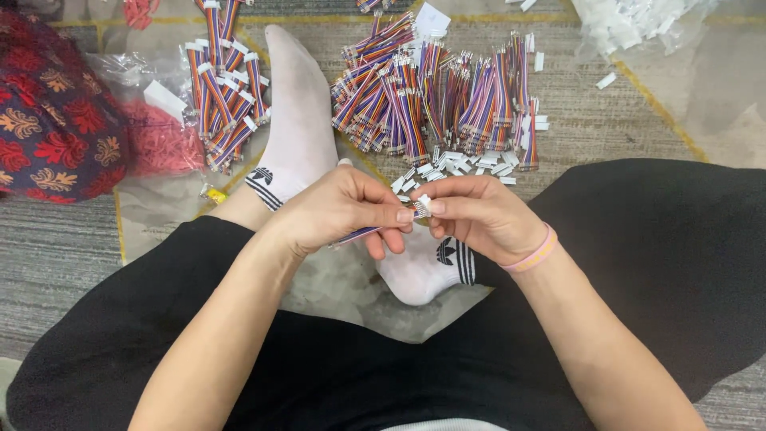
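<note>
Left hand [339, 211] pinches the limp, light rainbow ribbon cable [359, 234]; right hand [479, 215] fingers grip its small white connector [424, 204], best held there.

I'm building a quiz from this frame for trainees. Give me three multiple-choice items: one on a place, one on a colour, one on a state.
1. Where does the big pile of cable bundles lie?
A. on the lap
B. on the floor past the feet
C. in a box

2. What colour is the wristband?
A. pink
B. green
C. black

3. What is the left hand doing?
A. resting open
B. pinching a striped ribbon cable
C. holding scissors

Answers: 1 B, it lies beyond the socks; 2 A, pink on the right wrist; 3 B, fingers closed on the cable.
</note>
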